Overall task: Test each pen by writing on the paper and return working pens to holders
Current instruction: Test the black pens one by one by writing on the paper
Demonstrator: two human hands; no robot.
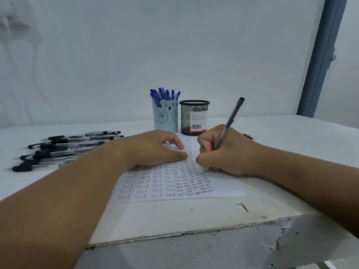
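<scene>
The right hand [227, 150] is pinching a black-capped clear gel pen [229, 125] in a normal writing grip, barrel leaning up and away toward the upper right, tip touching the paper [223, 188] right at the edge of the last column of "Test" scribbles, just right of centre frame. The left hand [155, 148] is lying flat with fingers relaxed, grasping nothing, just pressing the sheet down.

What's looking dicey to me: that right-hand column is getting super cramped, words overlapping each other, so a faint or skipping pen could easily be getting misread as working because older ink is sitting right under the tip. Writing in the blank strip further right would probably be safer.

Behind the hands, centre frame, the blue bear pen holder [166, 118] is stuffed with blue pens [164, 94], and the black mesh pen holder [194, 117] just beside it is looking empty from here, though I can't see the bottom. I'm guessing black pens are going there, and dropping this one in with the blues would be the easy slip.

The pile of black pens [66, 148] is waiting at left, loose on the white table [194, 216], so a forearm could be nudging some off.
</scene>
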